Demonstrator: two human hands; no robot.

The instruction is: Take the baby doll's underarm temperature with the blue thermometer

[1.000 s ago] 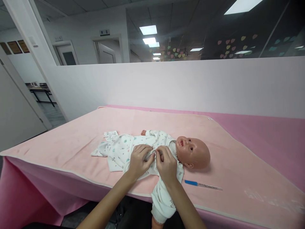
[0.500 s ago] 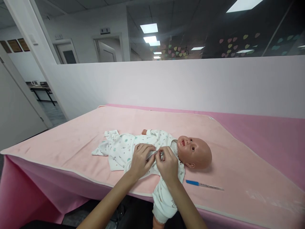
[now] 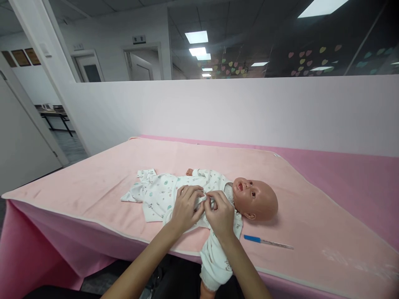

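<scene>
A baby doll (image 3: 257,199) lies on its back, head to the right, dressed in a white printed baby outfit (image 3: 160,191). Over its chest my left hand (image 3: 186,207) pinches the edge of the top's cloth. Close beside it, my right hand (image 3: 220,211) has thumb and fingers closed on the same cloth. The fingertips of both hands nearly meet, and the exact bit of fabric between them is too small to make out. One sleeved arm of the doll (image 3: 215,261) hangs over the table's near edge, under my right forearm.
A thermometer with a blue end (image 3: 268,241) lies right of the doll, near the front edge. The doll rests on a pale pink blanket (image 3: 102,174) over a darker pink cover (image 3: 358,178). Behind stands a white half wall (image 3: 218,110) with glass above.
Both hands stay at the doll's chest; the fingertips have shifted slightly and a bit more pale cloth shows between them. The whole view has moved very little.
</scene>
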